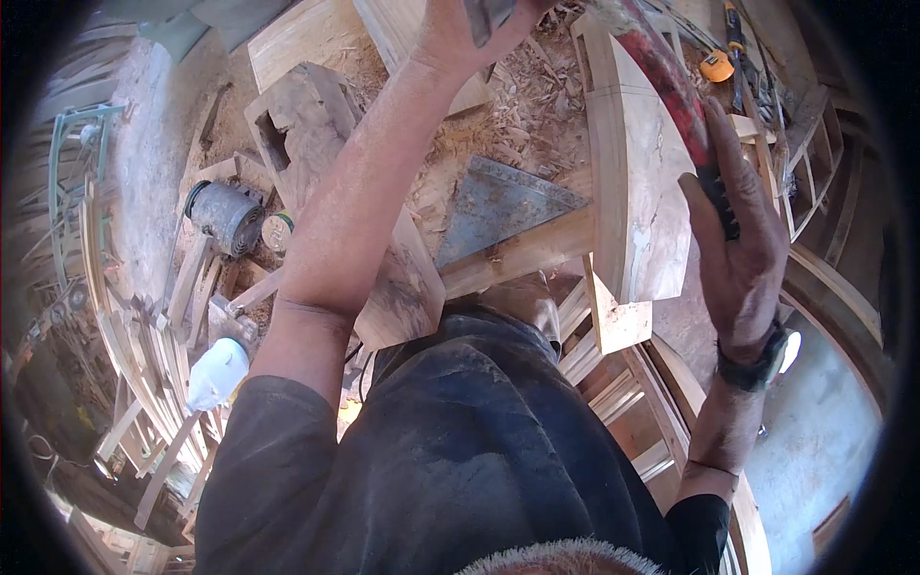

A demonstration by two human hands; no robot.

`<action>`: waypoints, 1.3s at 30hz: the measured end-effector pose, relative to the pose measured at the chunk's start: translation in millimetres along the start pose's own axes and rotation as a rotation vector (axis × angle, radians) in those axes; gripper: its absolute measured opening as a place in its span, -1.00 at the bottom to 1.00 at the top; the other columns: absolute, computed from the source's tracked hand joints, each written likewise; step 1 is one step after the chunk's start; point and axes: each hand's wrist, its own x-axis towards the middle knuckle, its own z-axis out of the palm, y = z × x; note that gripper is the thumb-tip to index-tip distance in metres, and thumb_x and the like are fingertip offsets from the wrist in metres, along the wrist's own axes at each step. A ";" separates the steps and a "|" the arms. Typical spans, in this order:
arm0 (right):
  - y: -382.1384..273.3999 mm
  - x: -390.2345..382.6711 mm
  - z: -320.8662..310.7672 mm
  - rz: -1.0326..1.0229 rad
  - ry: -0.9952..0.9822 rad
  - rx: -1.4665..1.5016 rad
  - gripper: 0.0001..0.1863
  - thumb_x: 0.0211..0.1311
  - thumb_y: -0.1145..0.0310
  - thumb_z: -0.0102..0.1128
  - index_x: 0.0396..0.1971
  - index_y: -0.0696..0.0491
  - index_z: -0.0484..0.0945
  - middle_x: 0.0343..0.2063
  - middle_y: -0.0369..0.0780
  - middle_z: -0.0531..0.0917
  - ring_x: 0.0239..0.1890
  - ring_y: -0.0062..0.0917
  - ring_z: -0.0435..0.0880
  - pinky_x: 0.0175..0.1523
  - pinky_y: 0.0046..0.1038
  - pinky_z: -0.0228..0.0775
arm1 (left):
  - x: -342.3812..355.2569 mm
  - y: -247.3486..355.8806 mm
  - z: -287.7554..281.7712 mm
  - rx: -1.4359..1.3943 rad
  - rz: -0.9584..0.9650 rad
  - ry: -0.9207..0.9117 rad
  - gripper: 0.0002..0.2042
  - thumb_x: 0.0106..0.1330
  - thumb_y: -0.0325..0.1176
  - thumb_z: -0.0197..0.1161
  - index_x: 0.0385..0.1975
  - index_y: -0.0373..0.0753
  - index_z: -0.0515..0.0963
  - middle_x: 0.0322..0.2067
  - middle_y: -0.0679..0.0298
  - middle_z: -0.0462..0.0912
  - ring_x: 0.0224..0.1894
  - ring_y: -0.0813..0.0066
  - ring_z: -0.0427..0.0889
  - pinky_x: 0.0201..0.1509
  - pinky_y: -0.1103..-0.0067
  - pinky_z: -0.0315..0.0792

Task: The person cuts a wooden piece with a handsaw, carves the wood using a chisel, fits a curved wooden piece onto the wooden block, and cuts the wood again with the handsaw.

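Observation:
My right hand (747, 254) is closed round the black grip of a long, slightly curved red tool (661, 81); the tool's far end runs out past the top edge, so its kind is hidden. My left hand (465, 38) is at the top edge, partly cut off, with its fingers bent around a smooth grey piece (489, 17) that I cannot make out. Below my hands, a grey metal triangular plate (503, 211) lies on the wood. A thick timber with a slot (307, 115) lies under my left forearm, and a curved timber (652, 182) lies left of my right hand.
Wood shavings (522, 115) cover the work surface. A grey motor-like cylinder (228, 216) and a small round tin (278, 231) are at left, above a white rounded object (218, 374). An orange tape measure (716, 66) lies far right. Wooden strips (144, 383) are stacked at left.

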 end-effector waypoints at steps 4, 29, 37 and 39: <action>-2.0 4.4 -1.3 -0.123 0.085 -0.020 -0.35 0.37 0.54 0.26 0.45 0.00 0.34 0.35 -0.08 0.50 0.25 -0.37 0.61 0.23 -0.34 0.57 | 0.6 14.3 -5.2 -0.303 -0.014 -0.053 -0.77 0.30 -0.39 0.44 -0.20 -0.35 0.56 -0.27 0.22 0.69 -0.25 0.50 0.62 -0.21 0.49 0.52; -19.5 10.7 -3.6 0.055 -0.048 -0.117 -0.31 0.35 0.54 0.30 0.45 -0.13 0.37 0.23 -0.12 0.62 0.12 -0.40 0.69 0.16 -0.34 0.57 | -4.0 17.3 -13.8 0.112 0.100 0.013 -0.91 0.29 -0.45 0.39 -0.30 -0.31 0.64 -0.50 0.41 0.62 -0.49 0.64 0.50 -0.43 0.60 0.40; -26.6 11.8 -3.8 -0.090 0.074 -0.149 -0.33 0.33 0.55 0.30 0.43 -0.07 0.39 0.26 -0.10 0.60 0.13 -0.36 0.69 0.17 -0.31 0.57 | -7.4 25.8 -18.1 -0.178 -0.065 -0.018 -0.89 0.28 -0.42 0.41 -0.40 -0.28 0.61 -0.57 0.45 0.58 -0.52 0.68 0.48 -0.49 0.59 0.35; -28.4 14.3 -5.9 0.081 -0.083 -0.177 -0.33 0.33 0.54 0.30 0.43 -0.09 0.40 0.26 -0.10 0.60 0.12 -0.36 0.70 0.14 -0.30 0.59 | -8.0 25.1 -21.7 0.286 -0.173 -0.064 -0.90 0.28 -0.46 0.38 -0.44 -0.26 0.59 -0.58 0.45 0.55 -0.54 0.71 0.47 -0.52 0.62 0.32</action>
